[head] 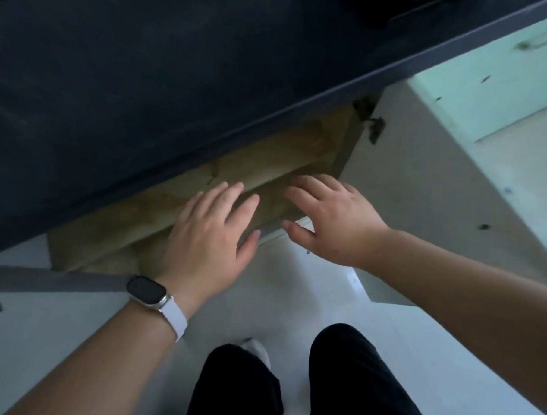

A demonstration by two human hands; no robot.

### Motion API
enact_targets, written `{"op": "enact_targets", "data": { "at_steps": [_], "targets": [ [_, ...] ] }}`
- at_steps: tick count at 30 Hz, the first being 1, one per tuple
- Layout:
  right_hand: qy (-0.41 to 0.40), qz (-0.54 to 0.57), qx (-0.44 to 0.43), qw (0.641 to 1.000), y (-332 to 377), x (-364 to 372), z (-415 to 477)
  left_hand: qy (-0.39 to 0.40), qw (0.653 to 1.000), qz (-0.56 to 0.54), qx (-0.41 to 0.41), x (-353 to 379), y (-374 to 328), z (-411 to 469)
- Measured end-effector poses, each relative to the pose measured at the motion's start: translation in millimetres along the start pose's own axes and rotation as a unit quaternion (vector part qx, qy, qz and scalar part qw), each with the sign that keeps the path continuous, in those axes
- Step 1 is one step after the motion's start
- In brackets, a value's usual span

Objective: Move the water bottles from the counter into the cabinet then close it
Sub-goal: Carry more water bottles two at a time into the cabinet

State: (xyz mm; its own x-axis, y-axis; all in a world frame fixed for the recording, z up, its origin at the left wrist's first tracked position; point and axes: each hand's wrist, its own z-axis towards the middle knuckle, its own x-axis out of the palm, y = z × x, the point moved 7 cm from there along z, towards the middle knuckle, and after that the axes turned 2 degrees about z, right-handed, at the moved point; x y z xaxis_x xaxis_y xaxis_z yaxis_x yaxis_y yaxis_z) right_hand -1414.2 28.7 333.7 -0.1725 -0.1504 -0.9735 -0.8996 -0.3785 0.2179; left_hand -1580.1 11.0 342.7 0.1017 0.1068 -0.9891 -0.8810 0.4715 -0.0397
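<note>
Holding nothing, the left hand and right hand hover flat and side by side, palms down, fingers wide and straight, at the mouth of the cabinet. A watch sits on the left wrist. Both arms stretch forward.

No bottles show on the dark counter or in the part of the cabinet I can see. They may be deeper in.

The right door and left door stand open. Closing looks next. Each hand should go out to its door, push its flat face, and keep fingers away from the hinge.
</note>
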Motion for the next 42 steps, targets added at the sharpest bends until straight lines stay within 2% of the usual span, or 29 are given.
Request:
{"op": "enact_targets", "data": {
  "at_steps": [7,14,19,24,31,42],
  "targets": [
    [-0.018,-0.002,0.031,0.999,7,-126,-61,0.01,0.999,-0.019,0.026,-113,-43,17],
    [-0.003,-0.024,0.06,0.998,16,-231,-108,-0.025,0.995,-0.003,0.094,-215,-86,35],
    [-0.032,-0.053,0.111,0.992,22,-282,-142,-0.055,0.989,-0.025,0.136,-263,-105,43],
    [-0.073,-0.084,0.179,0.977,15,-313,-187,-0.075,0.973,-0.049,0.212,-288,-133,56],
    [-0.089,-0.109,0.27,0.952,-16,-339,-253,-0.084,0.945,-0.067,0.308,-300,-197,79],
    [-0.155,-0.116,0.294,0.936,-130,-365,-329,-0.097,0.926,-0.047,0.361,-297,-326,151]
  ]
}}
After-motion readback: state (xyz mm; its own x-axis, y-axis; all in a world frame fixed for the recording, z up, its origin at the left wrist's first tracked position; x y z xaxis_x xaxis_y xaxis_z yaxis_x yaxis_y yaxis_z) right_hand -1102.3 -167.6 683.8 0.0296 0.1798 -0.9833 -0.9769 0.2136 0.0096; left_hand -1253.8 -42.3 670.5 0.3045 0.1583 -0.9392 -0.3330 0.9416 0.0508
